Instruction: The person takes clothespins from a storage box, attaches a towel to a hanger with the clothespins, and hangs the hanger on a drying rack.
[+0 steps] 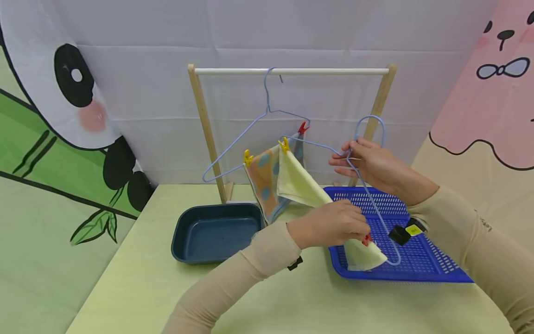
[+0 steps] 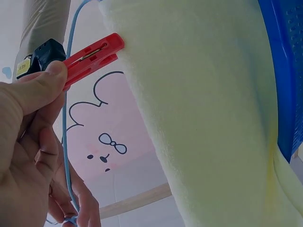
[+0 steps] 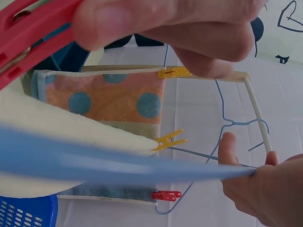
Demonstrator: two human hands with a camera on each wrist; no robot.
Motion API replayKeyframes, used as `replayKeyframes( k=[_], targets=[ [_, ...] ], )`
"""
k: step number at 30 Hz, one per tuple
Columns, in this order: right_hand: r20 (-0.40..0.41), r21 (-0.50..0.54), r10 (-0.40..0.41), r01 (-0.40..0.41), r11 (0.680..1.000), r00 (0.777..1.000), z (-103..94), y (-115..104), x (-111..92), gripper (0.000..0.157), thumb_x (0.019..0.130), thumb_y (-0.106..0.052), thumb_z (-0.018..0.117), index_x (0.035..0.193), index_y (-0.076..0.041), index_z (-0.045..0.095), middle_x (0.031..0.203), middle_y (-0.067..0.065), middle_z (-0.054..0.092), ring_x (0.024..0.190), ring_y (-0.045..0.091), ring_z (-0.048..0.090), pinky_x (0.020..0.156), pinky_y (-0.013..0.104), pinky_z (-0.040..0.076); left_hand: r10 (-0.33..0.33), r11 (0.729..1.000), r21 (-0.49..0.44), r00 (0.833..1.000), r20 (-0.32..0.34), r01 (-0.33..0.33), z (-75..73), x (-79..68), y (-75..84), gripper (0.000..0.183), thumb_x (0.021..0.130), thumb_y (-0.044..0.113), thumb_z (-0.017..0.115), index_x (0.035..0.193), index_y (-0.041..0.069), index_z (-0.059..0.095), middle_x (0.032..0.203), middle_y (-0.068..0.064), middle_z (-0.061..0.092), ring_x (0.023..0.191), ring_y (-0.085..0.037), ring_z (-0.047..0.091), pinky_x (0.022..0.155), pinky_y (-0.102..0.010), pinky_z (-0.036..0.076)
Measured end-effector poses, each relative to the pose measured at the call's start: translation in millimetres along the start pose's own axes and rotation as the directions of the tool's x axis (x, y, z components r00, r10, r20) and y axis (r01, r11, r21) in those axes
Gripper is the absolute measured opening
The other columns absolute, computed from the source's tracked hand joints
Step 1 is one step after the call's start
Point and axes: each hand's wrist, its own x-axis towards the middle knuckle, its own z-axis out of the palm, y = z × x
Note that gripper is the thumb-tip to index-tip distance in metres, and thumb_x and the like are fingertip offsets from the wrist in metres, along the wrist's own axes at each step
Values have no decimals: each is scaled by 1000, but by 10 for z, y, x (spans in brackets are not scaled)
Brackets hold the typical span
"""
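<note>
My left hand (image 1: 340, 225) pinches a red clothespin (image 2: 92, 59) between thumb and fingers; its tip sits at the edge of a pale yellow towel (image 1: 301, 186). My right hand (image 1: 373, 167) holds a light blue hanger (image 1: 371, 197) near its neck, the hook pointing up and the hanger tilted. A yellow clothespin (image 1: 284, 144) fastens the towel's far corner to that hanger's left end. The near corner of the towel lies by the hanger's lower right end. In the right wrist view, a blurred hanger arm crosses in front of the towel.
On the rack's white bar (image 1: 333, 71) hangs another blue hanger (image 1: 238, 138), bearing an orange and blue dotted towel (image 1: 263, 178) with one yellow (image 1: 248, 157) and one red clothespin (image 1: 303, 128). A dark teal basin (image 1: 217, 260) stands left; a blue basket (image 1: 417, 273) sits right, below the hands.
</note>
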Motion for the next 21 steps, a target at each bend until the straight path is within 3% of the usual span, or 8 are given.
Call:
replayKeyframes(
  k=[10, 21],
  targets=[
    [50, 24, -7, 6, 1000, 999, 0, -11, -14, 23, 103, -20, 34, 101, -2, 48, 100, 14, 56, 101, 25, 62, 86, 35, 50, 14, 999, 45, 999, 29, -15, 42, 52, 35, 12, 92, 13, 63, 84, 16, 71, 87, 10, 68, 82, -4, 59, 84, -17, 38],
    [83, 29, -4, 2, 1000, 997, -11, -1, -12, 25, 103, -22, 32, 104, 0, 44, 101, 13, 56, 102, 25, 61, 88, 35, 48, 12, 998, 53, 997, 78, -17, 47, 113, 49, 10, 91, 12, 64, 84, 15, 70, 83, 10, 66, 78, -3, 57, 78, -16, 36]
  ],
)
